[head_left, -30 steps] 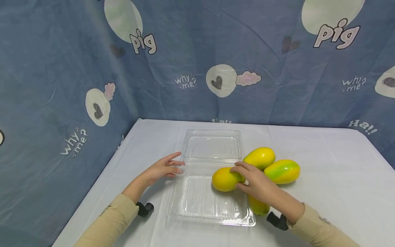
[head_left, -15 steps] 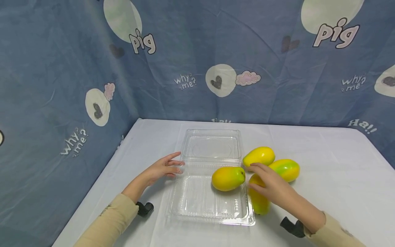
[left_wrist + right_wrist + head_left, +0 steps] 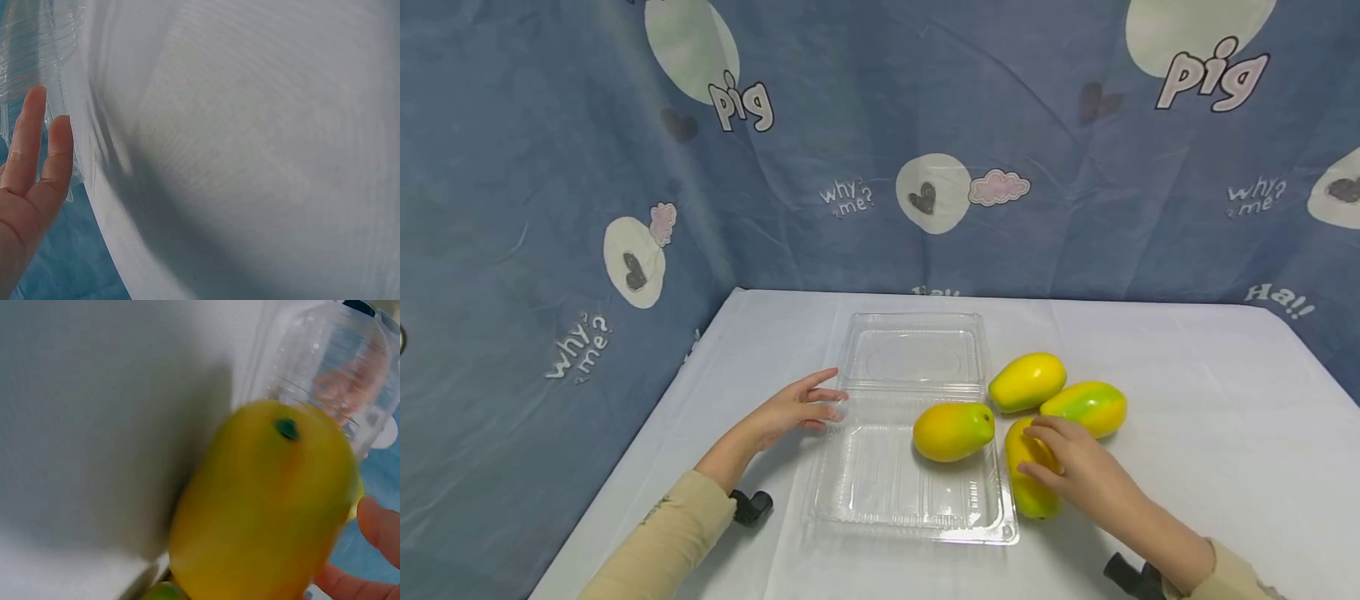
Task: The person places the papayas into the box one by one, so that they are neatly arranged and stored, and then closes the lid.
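Observation:
My right hand (image 3: 1082, 467) reaches over the near papaya (image 3: 1033, 498), a yellow fruit lying along the right side of a clear plastic clamshell box (image 3: 880, 492). In the right wrist view, the fingertips (image 3: 378, 528) lie at one side of this papaya, the upper one slightly apart from it. Another papaya (image 3: 951, 433), yellow with a green end, sits in the right part of the box's base. My left hand (image 3: 782, 414) stays at the box's left edge with fingers spread and nothing in them.
Two more papayas, a yellow one (image 3: 1028, 382) and a green-streaked one (image 3: 1088, 408), lie right of the box. The box's lid (image 3: 913, 354) is folded back flat behind the base. A white cloth (image 3: 1210, 433) covers the table, and a blue printed curtain (image 3: 820, 100) stands behind.
My right hand has let go of the papaya inside the box and moved right and nearer, over the papaya beside the box. The left hand has stayed put.

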### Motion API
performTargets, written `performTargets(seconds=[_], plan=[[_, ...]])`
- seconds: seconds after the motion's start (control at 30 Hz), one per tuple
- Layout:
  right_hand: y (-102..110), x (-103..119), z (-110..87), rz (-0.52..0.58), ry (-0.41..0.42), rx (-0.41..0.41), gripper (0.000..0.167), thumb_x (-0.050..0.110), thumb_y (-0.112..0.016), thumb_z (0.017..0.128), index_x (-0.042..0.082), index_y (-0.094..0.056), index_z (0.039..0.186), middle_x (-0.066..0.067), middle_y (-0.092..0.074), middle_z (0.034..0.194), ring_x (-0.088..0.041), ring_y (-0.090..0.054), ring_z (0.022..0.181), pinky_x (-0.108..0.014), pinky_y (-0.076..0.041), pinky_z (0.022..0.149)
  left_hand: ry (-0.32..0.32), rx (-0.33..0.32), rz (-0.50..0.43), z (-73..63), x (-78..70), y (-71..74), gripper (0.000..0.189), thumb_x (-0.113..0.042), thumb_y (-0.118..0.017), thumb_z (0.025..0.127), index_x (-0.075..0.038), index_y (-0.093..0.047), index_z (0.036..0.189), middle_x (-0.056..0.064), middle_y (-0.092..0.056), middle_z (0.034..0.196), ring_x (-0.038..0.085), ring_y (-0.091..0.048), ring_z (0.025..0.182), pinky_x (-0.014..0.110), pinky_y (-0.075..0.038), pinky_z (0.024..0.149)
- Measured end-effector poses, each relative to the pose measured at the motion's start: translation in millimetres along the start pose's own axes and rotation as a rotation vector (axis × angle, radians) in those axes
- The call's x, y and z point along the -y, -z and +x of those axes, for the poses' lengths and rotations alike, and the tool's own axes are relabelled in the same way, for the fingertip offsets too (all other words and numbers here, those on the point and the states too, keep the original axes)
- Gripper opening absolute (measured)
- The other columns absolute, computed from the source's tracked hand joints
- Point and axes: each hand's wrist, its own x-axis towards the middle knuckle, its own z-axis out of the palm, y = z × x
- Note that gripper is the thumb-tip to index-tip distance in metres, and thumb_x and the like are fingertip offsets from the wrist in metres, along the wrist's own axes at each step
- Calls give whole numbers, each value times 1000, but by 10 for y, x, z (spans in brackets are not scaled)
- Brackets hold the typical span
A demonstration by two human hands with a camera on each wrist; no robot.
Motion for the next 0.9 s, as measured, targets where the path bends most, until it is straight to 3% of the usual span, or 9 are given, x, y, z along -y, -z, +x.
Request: performTargets(seconds=[0.3, 0.53, 0.9], plan=[[-76, -35, -68, 13, -44, 16, 51, 30, -76, 72, 3, -60, 111, -21, -52, 124, -40, -50, 110, -54, -43, 87, 19, -11, -3, -5, -11, -24, 70, -13, -57, 89, -12, -18, 147, 17, -44, 138, 24, -58, 107, 38, -45, 90], [-89, -67, -120, 69, -99, 41, 71, 28, -79, 67, -4, -50, 124, -27, -45, 130, -43, -45, 116, -55, -38, 94, 16, -3, -6, -13, -24, -21, 70, -13, -56, 89, -12, -17, 147, 17, -43, 138, 25, -58, 108, 38, -45, 90], [-101, -182, -222, 266, -53, 27, 74, 20, -80, 66, 2, -46, 129, -24, -46, 127, -42, -44, 115, -56, -41, 90, 23, 0, -2, -9, -34, -22, 70, -13, -57, 89, -13, -18, 147, 16, -43, 138, 24, -58, 108, 38, -45, 90]])
